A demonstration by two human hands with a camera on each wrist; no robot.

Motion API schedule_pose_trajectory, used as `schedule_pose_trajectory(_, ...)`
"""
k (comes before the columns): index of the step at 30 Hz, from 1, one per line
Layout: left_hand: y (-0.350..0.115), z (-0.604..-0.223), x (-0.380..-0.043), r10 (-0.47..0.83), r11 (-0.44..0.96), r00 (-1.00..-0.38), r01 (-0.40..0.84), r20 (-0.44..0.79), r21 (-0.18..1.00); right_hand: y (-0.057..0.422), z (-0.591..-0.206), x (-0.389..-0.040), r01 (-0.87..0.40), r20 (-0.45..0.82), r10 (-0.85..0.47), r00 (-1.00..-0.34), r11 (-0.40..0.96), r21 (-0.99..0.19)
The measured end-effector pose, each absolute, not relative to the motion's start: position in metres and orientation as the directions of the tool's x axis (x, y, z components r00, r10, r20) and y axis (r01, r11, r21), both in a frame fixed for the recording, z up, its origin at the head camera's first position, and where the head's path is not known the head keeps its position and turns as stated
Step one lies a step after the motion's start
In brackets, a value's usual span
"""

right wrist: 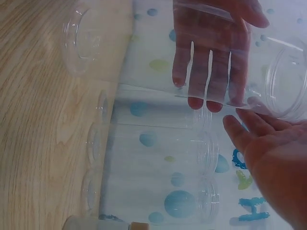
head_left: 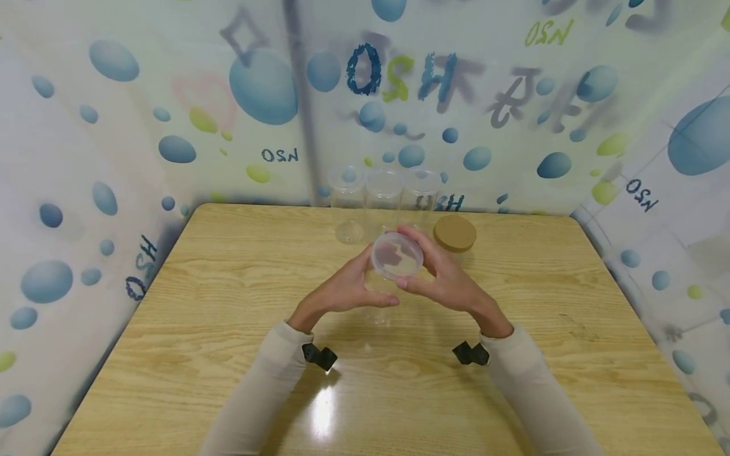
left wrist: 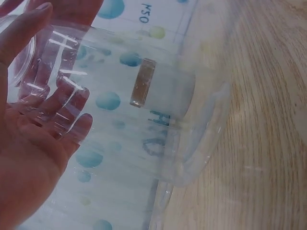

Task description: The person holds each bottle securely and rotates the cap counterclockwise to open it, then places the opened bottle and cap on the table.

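Note:
In front of me stands a tall clear plastic jar (right wrist: 153, 52) with a round translucent top (head_left: 397, 256), upright between my two hands. My left hand (head_left: 356, 285) is wrapped about its upper side, thumb in front and fingers behind; in the right wrist view those fingers show through the clear wall. The right hand (head_left: 445, 275) holds the jar at the top, its thumb by the near edge of the rim and its fingers at the far side. Through the jar in the left wrist view, a brown lid (left wrist: 143, 82) of another container shows behind.
Three more clear jars (head_left: 349, 206) stand in a row at the table's back edge. Right of them is a container with a brown round lid (head_left: 455, 233). A patterned cloth wall (head_left: 485, 38) rises behind the wooden table (head_left: 228, 285).

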State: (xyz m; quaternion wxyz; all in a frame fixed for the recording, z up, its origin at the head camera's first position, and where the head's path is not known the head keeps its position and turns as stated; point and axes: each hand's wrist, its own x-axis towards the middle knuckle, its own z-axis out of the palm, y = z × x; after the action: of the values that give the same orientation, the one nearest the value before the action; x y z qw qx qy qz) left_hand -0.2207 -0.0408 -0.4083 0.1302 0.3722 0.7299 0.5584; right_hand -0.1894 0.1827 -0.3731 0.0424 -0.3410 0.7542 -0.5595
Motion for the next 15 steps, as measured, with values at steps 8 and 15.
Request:
schedule_pose_trajectory(8,-0.04,-0.408,-0.22,0.636,0.156,-0.74,0.401,0.219,0.903,0.18,-0.374,-0.191,-0.47,0.336,-0.553,-0.762,0.117,-0.875)
schedule_pose_trajectory(15,-0.032,-0.411,-0.219,0.471,0.251,-0.844,0.409,0.259,0.877,0.17,-0.379,-0.187,-0.461,0.356,-0.326,-0.876,0.346,-0.818)
